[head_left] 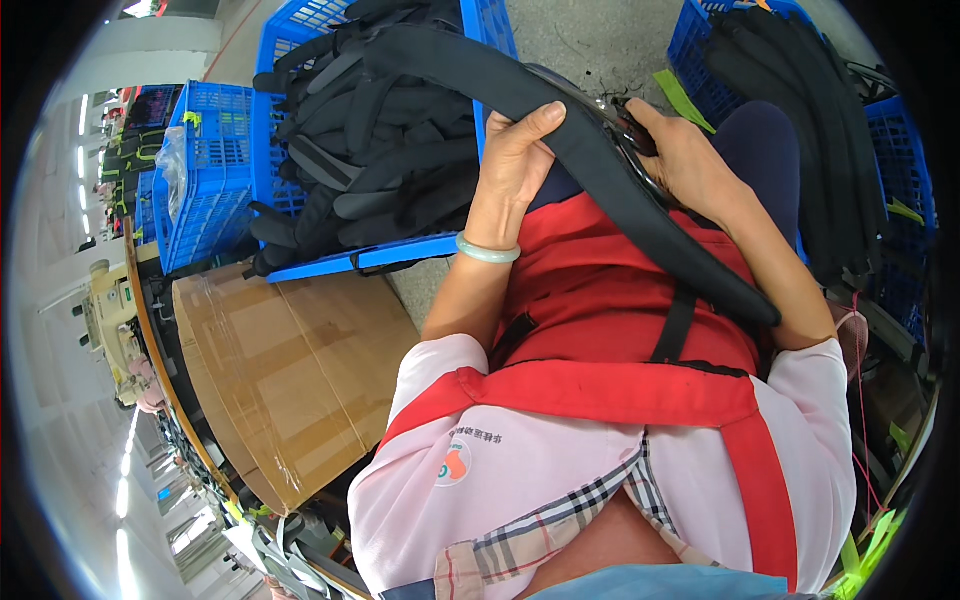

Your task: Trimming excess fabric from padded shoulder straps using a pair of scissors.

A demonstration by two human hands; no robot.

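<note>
A long, curved black padded shoulder strap [610, 185] lies slantwise over my lap, its narrow end by my right forearm. My left hand [520, 145] is closed on its edge, thumb on top and fingers underneath. Beyond the strap, my right hand [685, 155] is wrapped round what look like black-handled scissors [630, 132], with a bit of shiny metal showing next to the strap's far edge. Part of this tool is hidden by my fingers and the strap. A red apron [590, 290] covers my lap under the strap.
A blue crate [360, 262] heaped with black padded straps [400, 150] stands ahead to the left, near another blue crate [210, 150]. Beneath is a cardboard box [280, 370]. On the right, long black padded pieces [815, 150] hang over blue crates [900, 160].
</note>
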